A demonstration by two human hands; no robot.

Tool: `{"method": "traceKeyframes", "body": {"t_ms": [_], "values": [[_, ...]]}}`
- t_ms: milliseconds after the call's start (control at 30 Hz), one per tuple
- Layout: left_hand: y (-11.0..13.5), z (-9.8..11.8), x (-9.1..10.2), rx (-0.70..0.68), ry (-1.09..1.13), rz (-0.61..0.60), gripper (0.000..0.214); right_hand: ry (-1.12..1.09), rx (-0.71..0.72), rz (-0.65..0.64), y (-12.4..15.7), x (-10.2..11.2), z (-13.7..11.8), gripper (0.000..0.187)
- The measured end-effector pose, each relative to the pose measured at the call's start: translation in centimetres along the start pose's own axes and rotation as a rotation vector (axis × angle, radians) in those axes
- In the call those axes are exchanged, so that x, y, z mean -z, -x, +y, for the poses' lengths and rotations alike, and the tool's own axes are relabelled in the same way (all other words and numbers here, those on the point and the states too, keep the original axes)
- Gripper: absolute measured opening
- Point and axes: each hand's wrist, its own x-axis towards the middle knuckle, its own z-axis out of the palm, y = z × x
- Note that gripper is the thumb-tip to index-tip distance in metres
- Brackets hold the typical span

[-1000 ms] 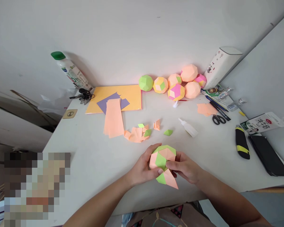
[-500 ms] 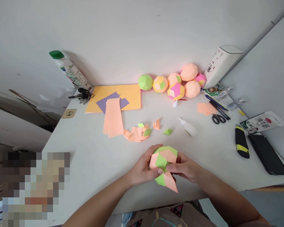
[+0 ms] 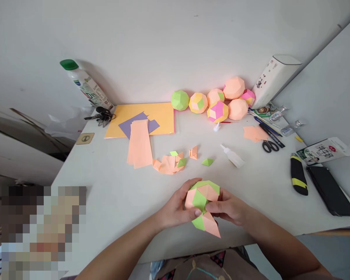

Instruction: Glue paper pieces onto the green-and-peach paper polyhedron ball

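Observation:
A paper ball of green and peach folded pieces [image 3: 198,199] is held between both hands above the front of the table. My left hand [image 3: 179,208] wraps its left side, thumb pressed on the lower front. From the right, my right hand [image 3: 226,206] grips it with the thumb near a gap in the shell. Below the thumbs a green and peach flap hangs out, its peach tip pointing down. Fingers behind the ball are hidden. Just beyond lie a green folded piece [image 3: 207,162], a peach folded piece [image 3: 193,152] and a cluster of peach and green pieces [image 3: 167,165].
A glue bottle [image 3: 232,156] lies uncapped behind my right hand. Finished paper balls [image 3: 217,112] line the wall. Peach strips [image 3: 140,144] rest on coloured sheets [image 3: 163,116] at left. Scissors [image 3: 270,146], a box cutter [image 3: 298,175] and a black phone [image 3: 331,190] lie at right.
Almost nothing differs. Both hands keep the same hold on the paper ball, and the view has shifted very slightly.

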Motion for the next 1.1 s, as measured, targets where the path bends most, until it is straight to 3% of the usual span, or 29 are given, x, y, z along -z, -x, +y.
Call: {"method": "traceKeyframes", "body": {"t_ms": [333,767,1100], "values": [[-0.04,0.07,-0.1,-0.007,-0.009,0.01,0.072,0.009,-0.006,-0.006,0.11,0.14,0.17,0.03],[-0.29,0.16,-0.05,-0.026,-0.092,0.025,0.066,0.099,0.126,0.04,-0.04,-0.03,0.28,0.029],[-0.3,0.24,-0.23,-0.011,-0.057,0.05,0.067,0.055,0.146,0.158,-0.37,0.16,0.67,0.03]]}}
